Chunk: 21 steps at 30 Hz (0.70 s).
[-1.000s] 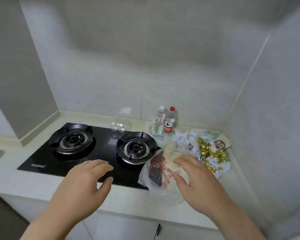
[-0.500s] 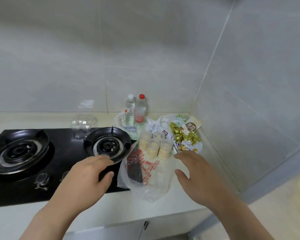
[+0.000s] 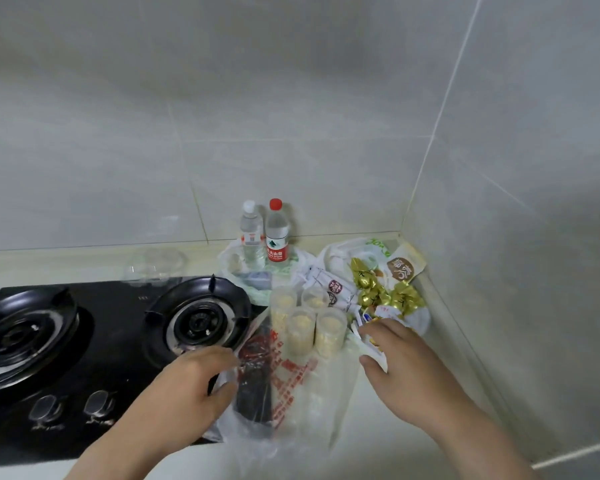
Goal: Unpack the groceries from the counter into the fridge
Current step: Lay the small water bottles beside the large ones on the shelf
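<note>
At the counter's (image 3: 378,441) front edge the left hand (image 3: 191,386) pinches the plastic bag (image 3: 291,379); the right hand (image 3: 409,372), fingers curled, touches it, grip unclear.

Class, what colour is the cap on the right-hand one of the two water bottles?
Red: the bottle cap shows best in the head view.

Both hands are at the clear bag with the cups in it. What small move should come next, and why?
Probably close the right hand on the right edge of the clear bag and spread its mouth open. The left hand pinches the left edge, the cups stand upright in it, and no fridge is in view yet.
</note>
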Available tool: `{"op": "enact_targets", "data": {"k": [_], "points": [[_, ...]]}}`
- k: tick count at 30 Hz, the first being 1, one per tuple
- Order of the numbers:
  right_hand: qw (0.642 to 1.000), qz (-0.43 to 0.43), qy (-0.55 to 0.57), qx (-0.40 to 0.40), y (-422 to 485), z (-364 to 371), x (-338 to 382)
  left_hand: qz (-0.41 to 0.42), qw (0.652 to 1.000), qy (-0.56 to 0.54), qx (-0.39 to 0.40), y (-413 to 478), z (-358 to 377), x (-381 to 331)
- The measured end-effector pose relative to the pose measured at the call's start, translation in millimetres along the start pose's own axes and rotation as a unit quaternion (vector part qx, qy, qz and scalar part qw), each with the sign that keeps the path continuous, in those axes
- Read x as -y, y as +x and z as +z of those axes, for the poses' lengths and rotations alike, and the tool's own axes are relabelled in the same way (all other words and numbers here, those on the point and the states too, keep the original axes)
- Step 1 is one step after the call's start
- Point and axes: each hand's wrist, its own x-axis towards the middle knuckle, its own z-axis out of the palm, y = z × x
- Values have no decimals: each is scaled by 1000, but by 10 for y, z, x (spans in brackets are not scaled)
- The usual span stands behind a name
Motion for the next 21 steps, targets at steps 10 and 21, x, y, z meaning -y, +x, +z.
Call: {"op": "enact_targets", "data": {"k": [10, 21], "points": [[998, -52, 10, 38, 813, -24, -471, -41, 999, -14, -14, 717, 306, -60], [991, -88, 40, 89, 1801, -8, -262, -81, 994, -58, -49, 1479, 101, 175]]}}
